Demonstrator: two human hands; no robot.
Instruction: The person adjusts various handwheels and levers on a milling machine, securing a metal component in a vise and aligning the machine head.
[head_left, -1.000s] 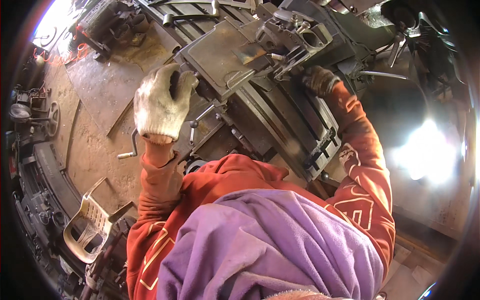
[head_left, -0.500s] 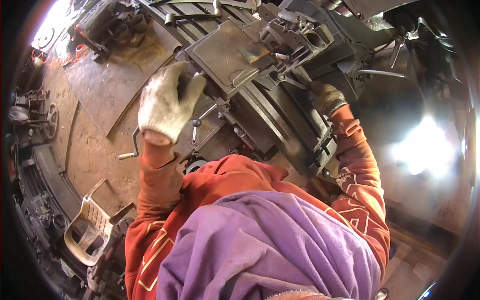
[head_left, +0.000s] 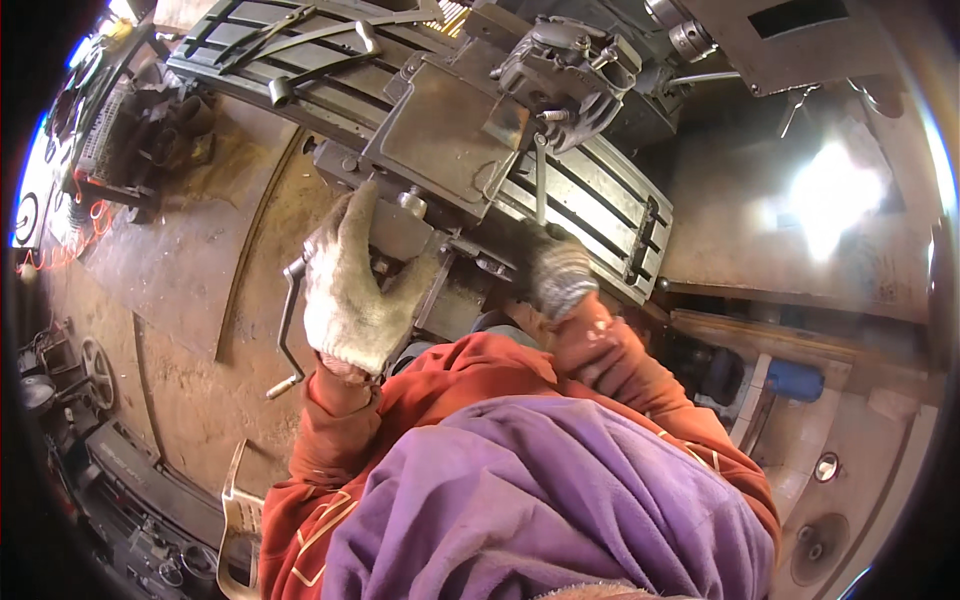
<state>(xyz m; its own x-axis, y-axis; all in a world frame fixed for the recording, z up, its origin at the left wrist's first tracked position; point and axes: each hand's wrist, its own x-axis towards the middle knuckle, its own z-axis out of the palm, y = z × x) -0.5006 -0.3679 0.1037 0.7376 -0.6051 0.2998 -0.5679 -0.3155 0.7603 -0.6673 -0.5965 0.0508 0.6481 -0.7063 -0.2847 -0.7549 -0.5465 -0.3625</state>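
Observation:
My right hand (head_left: 562,272), in a dirty knit glove, is closed round the near end of a wrench (head_left: 541,185). The wrench's far end sits beside a bolt at the foot of a dark metal casting (head_left: 565,75) on the machine table. My left hand (head_left: 365,285), in a pale worn glove, is raised with thumb and fingers apart, holding nothing. It hovers in front of the machine's side, near a round metal knob (head_left: 411,202). A flat metal plate (head_left: 440,140) lies between the casting and my left hand.
The slotted machine table (head_left: 600,205) runs from upper left to lower right. A crank handle (head_left: 290,330) hangs left of my left hand. Long bars (head_left: 330,60) lie on the table's far left. A bright lamp glare (head_left: 830,195) is at right; a plastic chair (head_left: 240,520) stands lower left.
My view has turned. My right hand has come left and closer to my body, and the wrench has swung to point toward me. My left hand stays open, slightly lower in view.

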